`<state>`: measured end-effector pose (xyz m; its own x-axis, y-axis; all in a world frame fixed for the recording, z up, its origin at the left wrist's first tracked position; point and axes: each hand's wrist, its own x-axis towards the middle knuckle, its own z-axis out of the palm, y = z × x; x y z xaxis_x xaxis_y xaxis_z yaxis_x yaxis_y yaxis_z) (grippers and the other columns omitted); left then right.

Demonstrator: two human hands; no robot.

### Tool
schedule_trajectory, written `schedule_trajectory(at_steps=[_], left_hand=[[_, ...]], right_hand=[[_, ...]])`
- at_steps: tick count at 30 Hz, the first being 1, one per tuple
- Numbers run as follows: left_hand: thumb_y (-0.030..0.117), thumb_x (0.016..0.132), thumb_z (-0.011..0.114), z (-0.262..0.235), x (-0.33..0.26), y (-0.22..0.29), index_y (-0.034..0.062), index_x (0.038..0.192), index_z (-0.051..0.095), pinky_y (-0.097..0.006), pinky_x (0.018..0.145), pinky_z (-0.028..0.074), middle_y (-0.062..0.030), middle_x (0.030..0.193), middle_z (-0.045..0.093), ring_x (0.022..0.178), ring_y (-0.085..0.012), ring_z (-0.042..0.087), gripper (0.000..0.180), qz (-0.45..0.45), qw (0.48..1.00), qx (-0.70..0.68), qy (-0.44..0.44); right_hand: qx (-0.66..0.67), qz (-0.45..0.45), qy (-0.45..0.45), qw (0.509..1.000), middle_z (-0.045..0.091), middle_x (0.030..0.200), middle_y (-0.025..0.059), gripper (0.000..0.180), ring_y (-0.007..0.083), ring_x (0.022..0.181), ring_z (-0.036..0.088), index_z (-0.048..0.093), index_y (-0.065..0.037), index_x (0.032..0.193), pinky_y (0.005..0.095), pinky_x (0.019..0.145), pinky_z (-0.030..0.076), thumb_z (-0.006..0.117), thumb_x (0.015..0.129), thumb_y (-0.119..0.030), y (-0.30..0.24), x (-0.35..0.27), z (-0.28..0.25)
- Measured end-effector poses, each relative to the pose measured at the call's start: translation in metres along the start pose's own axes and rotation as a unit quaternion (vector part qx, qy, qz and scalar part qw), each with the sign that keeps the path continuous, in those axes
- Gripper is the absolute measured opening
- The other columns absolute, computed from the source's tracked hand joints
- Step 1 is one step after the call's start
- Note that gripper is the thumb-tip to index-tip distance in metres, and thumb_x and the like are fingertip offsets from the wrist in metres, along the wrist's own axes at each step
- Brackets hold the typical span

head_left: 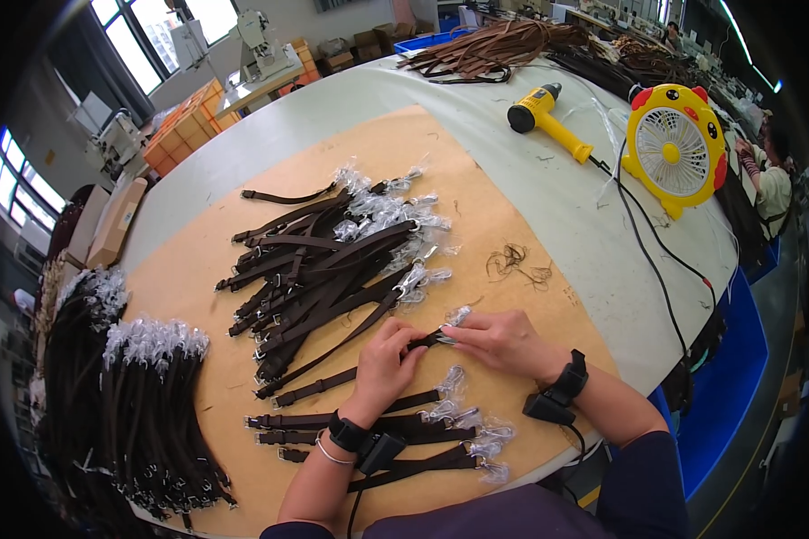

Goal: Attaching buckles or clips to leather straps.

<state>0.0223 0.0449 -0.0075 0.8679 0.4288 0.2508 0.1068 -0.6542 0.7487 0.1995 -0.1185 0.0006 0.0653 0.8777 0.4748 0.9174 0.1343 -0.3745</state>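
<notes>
My left hand (382,364) is closed on a dark brown strap (319,388) with a metal buckle at its left end. The strap's other end, with a clear-plastic-wrapped clip (458,314), lies between my hands. My right hand (508,344) is closed at that end, and a small pointed metal tool (444,336) shows at its fingertips; most of it is hidden. Beyond my hands lies a loose pile of similar straps (324,260), clips to the right. Several more straps (351,422) lie in a row below and around my left forearm.
A tan board (476,207) covers part of the pale table (566,198), with a tangle of threads (515,262) on it. Strap bundles (157,413) lie left. A yellow heat gun (548,121), yellow fan (674,148) and black cable (652,260) are at right. Another person (768,175) sits far right.
</notes>
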Motion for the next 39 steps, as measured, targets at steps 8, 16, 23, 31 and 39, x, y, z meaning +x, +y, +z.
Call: schedule_trajectory(at_steps=[8,16,23,31,39], left_hand=[[-0.001,0.081,0.076,0.0,0.001,-0.001,0.0005,0.1,0.073,-0.028,0.061,0.049,-0.0074,0.093,0.063,0.065,-0.0147,0.06,0.019,0.019,1.0,0.009,0.01],[0.003,0.083,0.075,0.0,0.002,0.0,0.0036,0.1,0.072,-0.033,0.064,0.051,-0.0086,0.095,0.064,0.069,-0.0216,0.064,0.018,0.013,1.0,-0.003,-0.001],[0.005,0.081,0.076,-0.001,0.0,0.005,0.0037,0.102,0.07,-0.032,0.063,0.051,-0.0082,0.093,0.064,0.07,-0.0207,0.063,0.021,-0.017,1.0,0.0,0.001],[0.007,0.08,0.078,0.008,-0.002,0.009,0.0024,0.09,0.069,-0.03,0.06,0.049,-0.0084,0.093,0.063,0.064,-0.0181,0.06,0.015,-0.011,0.998,0.055,0.037],[0.006,0.081,0.076,0.013,-0.002,0.01,0.0042,0.086,0.068,-0.032,0.058,0.047,-0.0073,0.089,0.061,0.062,-0.0201,0.061,0.01,-0.006,0.996,0.068,0.052]], right_hand=[[-0.026,0.007,-0.026,0.999,0.068,0.085,0.0029,0.029,0.0221,0.065,0.066,0.074,-0.014,0.113,0.0339,0.054,0.051,0.076,0.084,-0.016,-0.003,0.002,0.0],[0.006,-0.004,-0.028,1.0,0.068,0.085,0.003,0.026,0.0224,0.064,0.066,0.075,-0.014,0.11,0.0342,0.053,0.051,0.075,0.084,-0.014,0.0,0.001,0.003],[0.076,0.048,0.031,0.996,0.065,0.082,0.0044,0.021,0.0253,0.066,0.065,0.074,-0.014,0.109,0.0369,0.056,0.051,0.073,0.088,-0.018,-0.001,0.0,-0.001],[0.019,0.016,-0.01,1.0,0.061,0.08,0.0043,0.021,0.0251,0.066,0.064,0.072,-0.013,0.109,0.0369,0.055,0.051,0.071,0.09,-0.02,-0.005,0.001,0.001],[0.023,0.012,-0.011,1.0,0.06,0.08,0.0041,0.02,0.025,0.066,0.064,0.071,-0.013,0.109,0.0369,0.055,0.051,0.071,0.09,-0.02,-0.004,0.0,0.003]])
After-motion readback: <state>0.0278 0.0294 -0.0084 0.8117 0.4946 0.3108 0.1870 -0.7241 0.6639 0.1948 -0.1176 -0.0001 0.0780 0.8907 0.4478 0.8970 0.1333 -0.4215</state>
